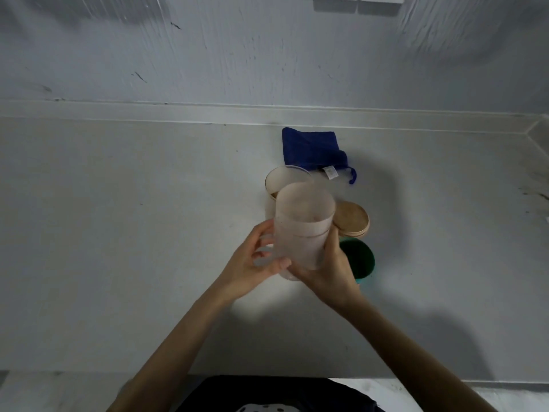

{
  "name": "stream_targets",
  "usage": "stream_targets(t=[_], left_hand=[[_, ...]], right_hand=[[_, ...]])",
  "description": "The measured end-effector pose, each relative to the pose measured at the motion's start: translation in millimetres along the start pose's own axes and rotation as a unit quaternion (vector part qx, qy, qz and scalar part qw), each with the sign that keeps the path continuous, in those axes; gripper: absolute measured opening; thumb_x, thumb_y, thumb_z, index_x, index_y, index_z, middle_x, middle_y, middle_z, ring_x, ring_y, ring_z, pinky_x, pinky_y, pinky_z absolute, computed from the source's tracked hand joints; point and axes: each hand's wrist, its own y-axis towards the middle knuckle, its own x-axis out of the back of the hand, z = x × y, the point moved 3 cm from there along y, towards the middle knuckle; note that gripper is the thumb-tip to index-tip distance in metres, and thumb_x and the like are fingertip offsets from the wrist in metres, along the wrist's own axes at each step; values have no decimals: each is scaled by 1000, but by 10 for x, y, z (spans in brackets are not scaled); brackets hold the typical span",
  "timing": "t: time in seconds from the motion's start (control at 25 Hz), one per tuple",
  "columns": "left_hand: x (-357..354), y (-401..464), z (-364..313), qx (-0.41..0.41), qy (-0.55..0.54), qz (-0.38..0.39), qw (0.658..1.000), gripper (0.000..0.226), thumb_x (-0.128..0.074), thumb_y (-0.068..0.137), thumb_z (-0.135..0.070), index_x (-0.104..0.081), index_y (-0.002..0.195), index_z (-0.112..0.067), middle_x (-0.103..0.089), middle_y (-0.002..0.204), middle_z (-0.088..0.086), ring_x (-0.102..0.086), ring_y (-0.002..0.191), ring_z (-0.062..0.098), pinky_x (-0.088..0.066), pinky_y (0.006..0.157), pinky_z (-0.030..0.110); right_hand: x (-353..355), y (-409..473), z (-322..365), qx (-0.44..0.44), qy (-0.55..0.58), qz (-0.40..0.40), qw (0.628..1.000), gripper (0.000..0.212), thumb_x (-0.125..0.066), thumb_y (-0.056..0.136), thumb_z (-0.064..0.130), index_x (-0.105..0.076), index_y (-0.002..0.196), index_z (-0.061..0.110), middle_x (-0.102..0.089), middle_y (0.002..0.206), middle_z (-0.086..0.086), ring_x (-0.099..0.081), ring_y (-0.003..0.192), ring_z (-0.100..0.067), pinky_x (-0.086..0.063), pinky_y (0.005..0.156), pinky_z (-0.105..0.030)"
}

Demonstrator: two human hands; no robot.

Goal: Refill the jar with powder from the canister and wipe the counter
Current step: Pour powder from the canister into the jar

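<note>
Spillage is the main risk: if you tip the canister (301, 224) off-centre, powder will likely miss the jar (285, 181) standing just behind it and dust the counter (133, 218). Your left hand (252, 257) and right hand (329, 263) each grip the canister's lower end, tilted mouth-forward above the counter.

Cloth (312, 150) deep blue, white tag. Canister (301, 227) frosted, translucent. Lids: one tan (352, 218), one green (358, 260). Tabletop (133, 218) pale grey.
</note>
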Motion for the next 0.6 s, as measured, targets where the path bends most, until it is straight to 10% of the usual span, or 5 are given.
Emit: stream_targets(t=[0.2, 0.6], left_hand=[[-80, -118, 210, 50, 57, -11, 997, 73, -78, 64, -17, -38, 125, -16, -50, 125, 8, -49, 120, 27, -45, 100, 45], [-87, -124, 293, -2, 28, 24, 999, 61, -72, 59, -29, -39, 108, -44, -50, 115, -19, -52, 112, 12, -47, 92, 25]], right_hand=[[-287, -187, -151, 25, -18, 24, 999, 87, -80, 63, 27, -27, 127, 0, -48, 121, -11, -41, 109, -2, -32, 80, 7], [-67, -271, -127, 37, -45, 38, 998, 100, -79, 64, 31, -13, 138, 16, -33, 137, 0, -29, 123, 0, -30, 102, -19]])
